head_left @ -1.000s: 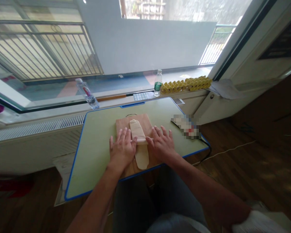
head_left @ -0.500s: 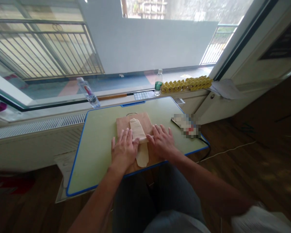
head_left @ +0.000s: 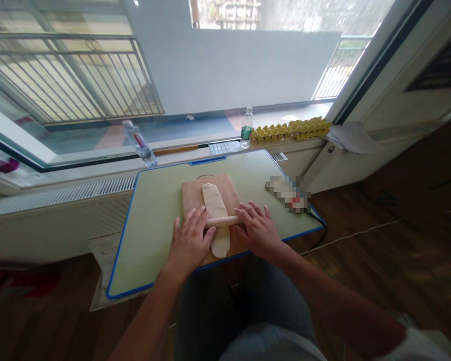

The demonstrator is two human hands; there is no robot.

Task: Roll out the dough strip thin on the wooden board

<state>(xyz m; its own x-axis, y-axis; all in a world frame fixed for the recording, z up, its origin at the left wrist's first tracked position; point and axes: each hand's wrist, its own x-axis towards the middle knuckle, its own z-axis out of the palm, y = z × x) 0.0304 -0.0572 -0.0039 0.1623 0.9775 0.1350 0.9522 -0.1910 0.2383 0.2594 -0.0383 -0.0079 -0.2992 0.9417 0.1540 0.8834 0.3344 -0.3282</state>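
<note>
A long flat strip of dough (head_left: 214, 198) lies lengthwise on a wooden board (head_left: 192, 189). Across the dough rests a pale wooden rolling pin (head_left: 223, 221). My left hand (head_left: 191, 235) covers the pin's left end, with its thumb below the pin and its fingers laid over it. On the right end sits my right hand (head_left: 258, 226), fingers over the pin and thumb on the near side. Both ends of the pin are hidden under my hands, while its middle shows against the dough.
The board stands on a pale green folding table (head_left: 150, 210) with a blue edge. At the table's right lies a blurred-out object (head_left: 288, 194) with a black cord. Two plastic bottles, one at left (head_left: 140, 144), one at right (head_left: 247, 129), and a yellow egg tray (head_left: 291, 130) line the windowsill.
The rolling pin has come slightly toward me over the dough, together with both hands. My hands are a little farther apart, so more of the pin shows between them.
</note>
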